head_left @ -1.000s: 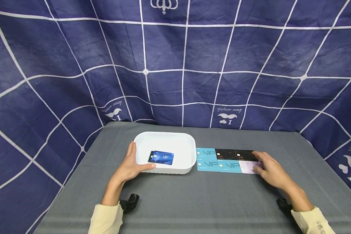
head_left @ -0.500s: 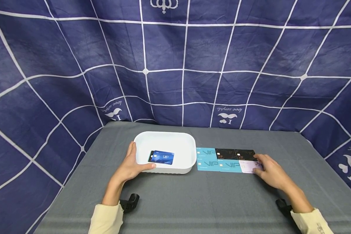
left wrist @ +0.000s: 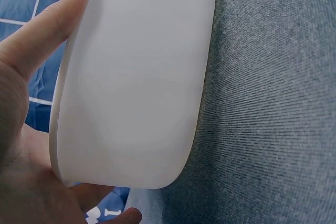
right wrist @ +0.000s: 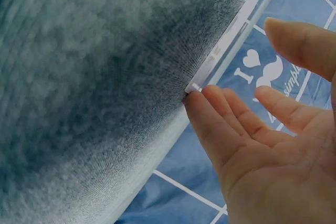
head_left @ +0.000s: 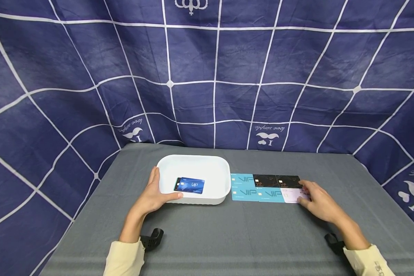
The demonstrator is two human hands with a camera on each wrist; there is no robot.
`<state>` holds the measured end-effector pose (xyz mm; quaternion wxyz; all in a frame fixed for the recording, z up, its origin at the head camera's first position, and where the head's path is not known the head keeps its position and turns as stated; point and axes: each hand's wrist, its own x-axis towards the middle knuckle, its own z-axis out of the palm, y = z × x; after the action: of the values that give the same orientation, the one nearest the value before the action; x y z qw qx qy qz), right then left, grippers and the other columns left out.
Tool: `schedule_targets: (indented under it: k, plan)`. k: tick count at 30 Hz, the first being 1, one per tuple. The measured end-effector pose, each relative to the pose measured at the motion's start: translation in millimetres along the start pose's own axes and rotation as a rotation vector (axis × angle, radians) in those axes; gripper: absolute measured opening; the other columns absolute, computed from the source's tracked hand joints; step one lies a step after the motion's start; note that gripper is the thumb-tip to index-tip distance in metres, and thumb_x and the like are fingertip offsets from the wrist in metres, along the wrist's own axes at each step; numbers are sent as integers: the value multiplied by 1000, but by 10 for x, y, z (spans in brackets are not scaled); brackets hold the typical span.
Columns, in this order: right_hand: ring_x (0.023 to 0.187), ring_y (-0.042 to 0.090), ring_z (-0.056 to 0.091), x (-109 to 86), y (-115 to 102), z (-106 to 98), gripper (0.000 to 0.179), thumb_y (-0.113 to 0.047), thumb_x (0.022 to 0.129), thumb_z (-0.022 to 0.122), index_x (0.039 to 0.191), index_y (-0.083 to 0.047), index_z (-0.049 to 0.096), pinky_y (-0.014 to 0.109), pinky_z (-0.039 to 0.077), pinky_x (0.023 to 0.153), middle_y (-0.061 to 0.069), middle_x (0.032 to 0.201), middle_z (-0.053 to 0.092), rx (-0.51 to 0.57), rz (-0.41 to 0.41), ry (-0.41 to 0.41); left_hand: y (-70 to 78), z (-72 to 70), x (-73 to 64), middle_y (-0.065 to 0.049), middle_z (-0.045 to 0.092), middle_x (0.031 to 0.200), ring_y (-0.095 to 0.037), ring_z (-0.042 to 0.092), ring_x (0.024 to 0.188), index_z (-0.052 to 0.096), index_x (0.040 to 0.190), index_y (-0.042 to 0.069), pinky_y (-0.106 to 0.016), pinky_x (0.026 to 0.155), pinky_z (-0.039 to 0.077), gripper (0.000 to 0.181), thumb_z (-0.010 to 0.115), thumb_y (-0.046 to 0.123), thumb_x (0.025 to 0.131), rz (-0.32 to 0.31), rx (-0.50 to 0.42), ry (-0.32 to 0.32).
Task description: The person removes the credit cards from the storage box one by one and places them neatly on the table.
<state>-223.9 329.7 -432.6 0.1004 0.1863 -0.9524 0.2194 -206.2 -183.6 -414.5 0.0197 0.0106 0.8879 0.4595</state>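
A white plastic tub (head_left: 211, 200) sits left of centre, holding a blue VIP card (head_left: 192, 186) over a darker card. My left hand (head_left: 153, 197) grips its left end, thumb on the near rim; the left wrist view has the tub wall (left wrist: 131, 87) between thumb and fingers. Right of the tub lie two rows of cards: black cards (head_left: 288, 181) and a light-blue card behind, light-blue cards (head_left: 270, 194) and a lilac card (head_left: 289, 195) in front. My right hand (head_left: 320, 203) touches the row's right end, its fingertips at the pale card edge (right wrist: 212, 59), thumb raised.
A grey cloth (head_left: 245, 234) covers the table. Behind it and at both sides hangs a blue curtain with white grid lines (head_left: 193, 53). Black wrist cameras (head_left: 153, 238) are worn on both wrists.
My right index finger has slid slightly off the black card's top toward its right edge. The left hand, the tub and the cards stay practically where they were.
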Motion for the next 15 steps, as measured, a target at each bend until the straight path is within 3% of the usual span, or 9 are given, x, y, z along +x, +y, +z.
schedule_targets:
  k: [9,15]
  plan:
    - [89,29,57,-2,4,38,52,-6,80,77,124,12,53,49,45,75,16,99,59,5,-18,6,-13,4,-10,-24,-12,161,-37,-5,147,-9,154,-5,-54,116,7,134,88,37,72,-5,-15,1]
    - [88,29,59,4,-1,37,50,-4,77,79,120,8,59,44,45,73,15,100,63,-3,-92,117,-30,21,3,-24,-11,161,-38,-4,147,-9,154,-5,-54,116,7,134,88,38,72,2,-19,3]
